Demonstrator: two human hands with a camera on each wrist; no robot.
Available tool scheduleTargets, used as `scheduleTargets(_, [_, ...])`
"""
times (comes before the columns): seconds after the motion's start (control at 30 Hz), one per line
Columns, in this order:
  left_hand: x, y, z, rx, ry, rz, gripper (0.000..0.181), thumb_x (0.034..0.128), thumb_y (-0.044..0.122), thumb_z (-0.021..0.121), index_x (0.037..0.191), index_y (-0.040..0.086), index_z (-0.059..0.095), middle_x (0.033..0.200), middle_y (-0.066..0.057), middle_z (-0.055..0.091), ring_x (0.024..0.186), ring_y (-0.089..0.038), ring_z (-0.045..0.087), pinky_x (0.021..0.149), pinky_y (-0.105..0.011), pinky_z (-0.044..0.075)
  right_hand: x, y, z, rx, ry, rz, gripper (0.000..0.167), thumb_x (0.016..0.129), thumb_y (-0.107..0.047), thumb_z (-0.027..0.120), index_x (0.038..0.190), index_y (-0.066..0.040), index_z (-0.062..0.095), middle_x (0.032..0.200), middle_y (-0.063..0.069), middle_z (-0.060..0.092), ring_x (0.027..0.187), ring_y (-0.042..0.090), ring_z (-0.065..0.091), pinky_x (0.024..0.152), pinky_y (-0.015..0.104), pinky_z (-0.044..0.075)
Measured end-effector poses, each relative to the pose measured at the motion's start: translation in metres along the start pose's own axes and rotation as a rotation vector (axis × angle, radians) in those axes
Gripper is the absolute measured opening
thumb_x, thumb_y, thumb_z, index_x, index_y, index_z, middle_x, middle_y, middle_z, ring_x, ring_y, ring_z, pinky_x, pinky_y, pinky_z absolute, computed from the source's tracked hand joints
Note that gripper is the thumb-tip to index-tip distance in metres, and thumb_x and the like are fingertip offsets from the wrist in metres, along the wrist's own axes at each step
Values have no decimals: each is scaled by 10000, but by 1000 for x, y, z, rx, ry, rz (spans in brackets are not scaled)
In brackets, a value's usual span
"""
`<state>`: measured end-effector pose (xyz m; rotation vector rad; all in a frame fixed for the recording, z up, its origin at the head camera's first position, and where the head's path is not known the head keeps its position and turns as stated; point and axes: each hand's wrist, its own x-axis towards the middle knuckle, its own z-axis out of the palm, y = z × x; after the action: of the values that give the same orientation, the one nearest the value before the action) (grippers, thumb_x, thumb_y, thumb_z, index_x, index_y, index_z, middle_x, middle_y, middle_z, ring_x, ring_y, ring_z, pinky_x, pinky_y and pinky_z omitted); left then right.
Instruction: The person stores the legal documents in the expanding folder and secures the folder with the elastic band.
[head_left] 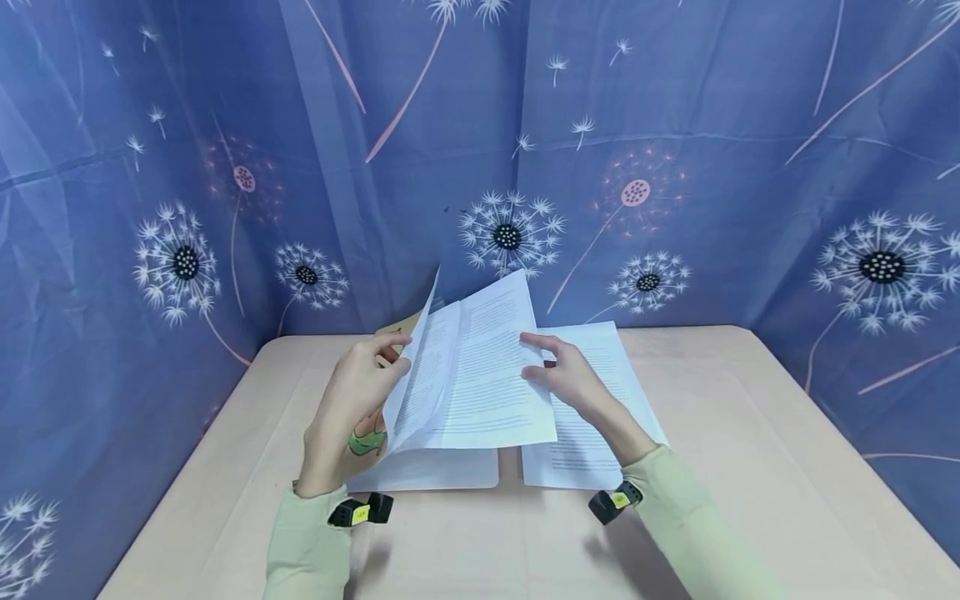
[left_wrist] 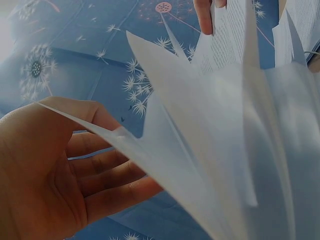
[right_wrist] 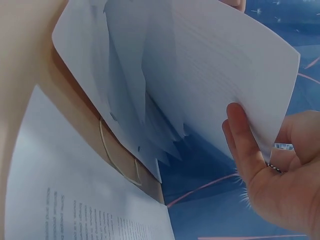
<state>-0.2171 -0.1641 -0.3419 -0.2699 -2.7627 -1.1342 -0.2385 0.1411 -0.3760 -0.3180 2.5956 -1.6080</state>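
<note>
A folder with a tan cover showing a green drawing lies opened, with several white sheets raised from it. My left hand pinches the raised sheets at the left, thumb on one side and fingers on the other. One printed sheet stands tilted up in the middle. Its right edge is between the thumb and fingers of my right hand. In the right wrist view a thin cord loops from the folder's holed edge. The left wrist view shows the fanned sheets from the side.
Another printed sheet lies flat on the table to the right, partly under my right forearm. The pale table meets a blue dandelion-patterned curtain at the back and sides.
</note>
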Motion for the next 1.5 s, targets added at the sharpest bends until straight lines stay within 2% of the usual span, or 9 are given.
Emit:
scheduleTargets(0.13, [0,-1,-1,4,4,-2,415,937,244,527,1335,191,629,1042,-63,656,647,-174,580,588,-334,464,5,-3,6,-2,-14,-10,591,930,-79,631,1494,-114,459,1576,140,365,1386,442,417,1098,495,412])
scheduleTargets(0.27, [-1,-1,-2,4,8,-1,415,936,244,531,1335,193,629,1042,-65,656,660,-173,585,589,-334,466,9,-6,11,1,-25,-15,588,921,-86,639,1484,-110,474,1564,135,386,1359,422,463,1053,478,461])
scheduleTargets(0.57, [-2,-1,-2,7,14,-3,419,936,250,519,1338,200,628,1041,-54,660,674,-163,593,621,-327,472,16,-10,23,41,-65,15,572,917,-100,654,1467,-113,496,1545,100,431,1322,370,523,878,358,550])
scheduleTargets(0.8, [-2,1,-1,-14,13,4,417,934,242,516,1329,181,634,1010,-41,659,647,-180,577,601,-339,460,22,-9,30,54,-73,-6,554,914,-113,660,1447,-75,512,1517,121,466,1165,281,631,703,258,503])
scheduleTargets(1.0, [-2,1,-2,-19,23,7,415,925,228,519,1319,175,641,997,-46,657,616,-184,557,555,-334,445,28,-10,40,52,-89,3,546,906,-150,676,1431,-91,535,1454,119,525,1001,200,676,675,268,534])
scheduleTargets(1.27, [-1,1,-3,-12,34,6,413,926,229,522,1316,173,644,989,-47,668,613,-174,566,553,-330,448,32,-14,50,32,-123,-9,515,901,-128,673,1402,-80,565,1457,102,519,894,139,676,683,342,565])
scheduleTargets(1.5, [-1,1,-1,-17,38,7,409,927,225,528,1315,172,645,975,-43,670,624,-172,570,561,-328,452,35,-14,58,42,-169,-10,500,910,-93,664,1399,-59,564,1425,130,555,598,131,619,677,396,575])
